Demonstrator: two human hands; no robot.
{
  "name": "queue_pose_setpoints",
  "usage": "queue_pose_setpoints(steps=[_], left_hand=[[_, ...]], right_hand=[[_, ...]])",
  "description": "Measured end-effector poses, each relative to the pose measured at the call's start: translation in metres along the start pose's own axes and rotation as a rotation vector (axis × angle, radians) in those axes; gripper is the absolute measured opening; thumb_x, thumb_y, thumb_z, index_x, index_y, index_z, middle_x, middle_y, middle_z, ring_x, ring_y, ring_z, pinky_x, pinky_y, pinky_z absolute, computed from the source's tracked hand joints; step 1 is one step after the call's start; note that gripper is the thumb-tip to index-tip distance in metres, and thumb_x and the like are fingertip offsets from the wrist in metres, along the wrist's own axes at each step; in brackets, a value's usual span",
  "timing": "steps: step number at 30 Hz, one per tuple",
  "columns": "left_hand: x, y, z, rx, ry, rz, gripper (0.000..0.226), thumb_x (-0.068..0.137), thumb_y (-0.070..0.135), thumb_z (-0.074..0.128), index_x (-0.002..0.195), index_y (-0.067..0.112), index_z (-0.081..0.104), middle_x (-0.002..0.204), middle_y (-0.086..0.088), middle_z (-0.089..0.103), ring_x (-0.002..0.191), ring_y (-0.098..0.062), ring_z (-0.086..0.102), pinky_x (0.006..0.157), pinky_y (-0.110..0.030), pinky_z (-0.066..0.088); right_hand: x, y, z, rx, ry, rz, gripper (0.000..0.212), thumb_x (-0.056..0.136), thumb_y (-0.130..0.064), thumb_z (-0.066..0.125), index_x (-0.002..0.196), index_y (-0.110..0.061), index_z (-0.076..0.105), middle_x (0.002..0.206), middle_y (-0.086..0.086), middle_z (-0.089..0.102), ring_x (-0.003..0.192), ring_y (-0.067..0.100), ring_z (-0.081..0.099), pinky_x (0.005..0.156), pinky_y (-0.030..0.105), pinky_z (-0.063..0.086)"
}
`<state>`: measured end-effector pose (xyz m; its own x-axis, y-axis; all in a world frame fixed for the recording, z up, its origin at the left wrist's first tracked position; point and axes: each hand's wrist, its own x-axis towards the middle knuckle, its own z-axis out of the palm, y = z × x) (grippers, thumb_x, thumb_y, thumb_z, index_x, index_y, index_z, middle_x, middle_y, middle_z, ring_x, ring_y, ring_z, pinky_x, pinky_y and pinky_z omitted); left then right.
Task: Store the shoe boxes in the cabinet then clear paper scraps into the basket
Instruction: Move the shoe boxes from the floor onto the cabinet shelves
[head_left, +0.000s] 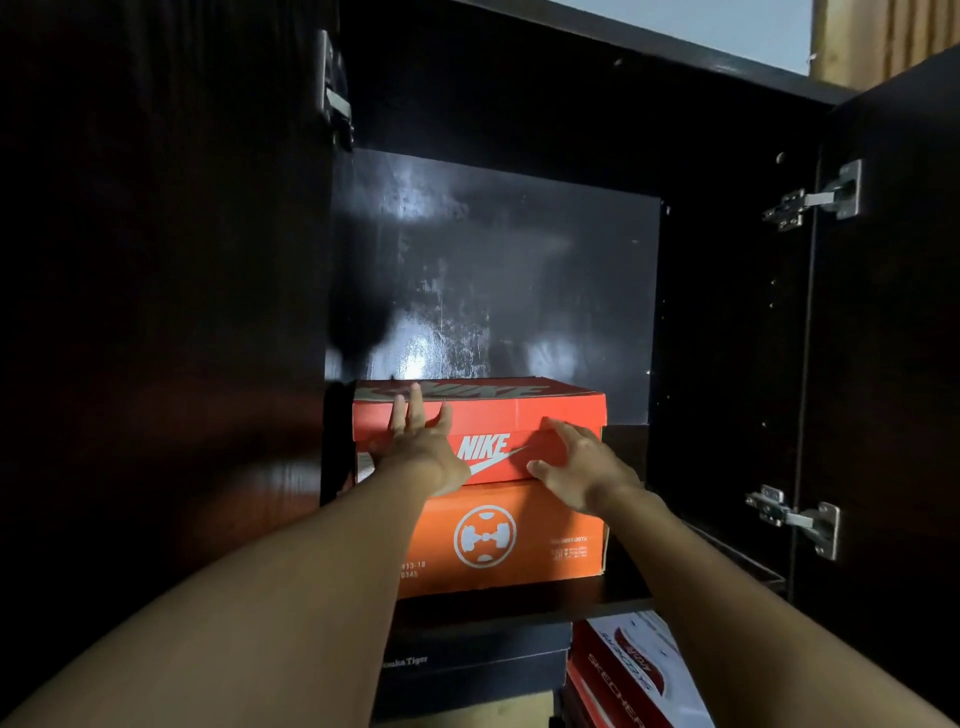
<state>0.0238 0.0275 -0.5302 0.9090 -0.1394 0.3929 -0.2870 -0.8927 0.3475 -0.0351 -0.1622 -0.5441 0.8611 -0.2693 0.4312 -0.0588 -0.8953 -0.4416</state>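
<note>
up in the open cabinet (519, 260) now: red nike box (519, 415) stacked right on top of the orange box (550, 519), front faces close to flush, shelf (519, 605) directly beneath the orange box. looks like plain cardboard with a lift-off lid, so probably light, stiff along edges and corners, softer mid-panel. smooth printed skin, likely a bit slick under dry palms. best pushed or squared from the front face near its two ends, above the orange box's corners, not dead centre over the swoosh. for lifting, better taken under the base, at the seam with the orange box, than by the lid, liable to come away alone. left hand (421, 447) open, flat on the front face above the left end of the orange box, fingers (415, 405) straight and spread, tips reaching the lid's top edge, gripping nothing. right hand (582, 462) open too, above the right end of the orange box, fingers loosely bent against the lid's lower lip, thumb lower toward the seam, pressing rather than pinching. both forearms stretched up and forward, crossing in front of the orange box. below the orange box, under the shelf: a black box (467, 654), and lower right, red-and-white skechers boxes (623, 675). no paper scraps or basket in view. reads as a squaring-up nudge. with uneven pressure, risk of skewing the top box off the orange box.
</note>
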Motion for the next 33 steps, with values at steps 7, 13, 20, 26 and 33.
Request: queue_pose_setpoints(steps=[7, 13, 20, 26, 33], left_hand=[[-0.048, 0.023, 0.016, -0.237, 0.087, 0.118, 0.054, 0.09, 0.034, 0.053, 0.143, 0.023, 0.046, 0.151, -0.007, 0.041, 0.143, -0.027, 0.027, 0.113, -0.044, 0.033], [-0.129, 0.039, 0.069, -0.287, -0.153, 0.337, 0.044, 0.087, 0.04, 0.052, 0.129, 0.027, 0.06, 0.127, -0.006, 0.065, 0.119, -0.029, 0.058, 0.1, -0.039, 0.047], [-0.222, 0.049, 0.143, -0.496, -0.3, 0.472, 0.029, 0.089, 0.036, 0.059, 0.115, 0.027, 0.069, 0.112, 0.001, 0.072, 0.104, -0.021, 0.066, 0.087, -0.035, 0.054], [-0.318, 0.067, 0.202, -0.708, -0.578, 0.456, 0.018, 0.087, 0.028, 0.062, 0.099, 0.023, 0.075, 0.1, 0.001, 0.074, 0.097, -0.017, 0.067, 0.087, -0.032, 0.054], [-0.448, 0.09, 0.273, -0.659, -0.981, 0.431, 0.027, 0.092, 0.032, 0.056, 0.114, 0.02, 0.067, 0.104, 0.002, 0.065, 0.098, -0.02, 0.06, 0.081, -0.026, 0.044]], right_hand=[[-0.075, 0.028, -0.016, 0.143, 0.092, 0.015, 0.064, 0.088, -0.051, 0.062, 0.147, -0.039, 0.04, 0.147, -0.005, 0.049, 0.134, 0.018, 0.048, 0.109, 0.04, 0.041], [-0.184, 0.075, -0.001, 0.276, 0.179, 0.153, 0.061, 0.089, -0.051, 0.064, 0.144, -0.033, 0.046, 0.146, -0.004, 0.05, 0.134, 0.015, 0.047, 0.105, 0.03, 0.039], [-0.318, 0.128, 0.036, 0.217, 0.219, 0.426, 0.06, 0.086, -0.057, 0.061, 0.139, -0.03, 0.05, 0.131, -0.005, 0.059, 0.117, 0.011, 0.056, 0.101, 0.039, 0.047], [-0.437, 0.154, 0.052, 0.118, 0.277, 0.713, 0.058, 0.091, -0.047, 0.063, 0.143, -0.022, 0.05, 0.143, 0.003, 0.054, 0.133, 0.02, 0.05, 0.108, 0.038, 0.041], [-0.565, 0.179, 0.071, 0.05, 0.276, 1.082, 0.057, 0.091, -0.044, 0.063, 0.141, -0.02, 0.05, 0.143, 0.01, 0.052, 0.13, 0.027, 0.051, 0.107, 0.04, 0.042]])
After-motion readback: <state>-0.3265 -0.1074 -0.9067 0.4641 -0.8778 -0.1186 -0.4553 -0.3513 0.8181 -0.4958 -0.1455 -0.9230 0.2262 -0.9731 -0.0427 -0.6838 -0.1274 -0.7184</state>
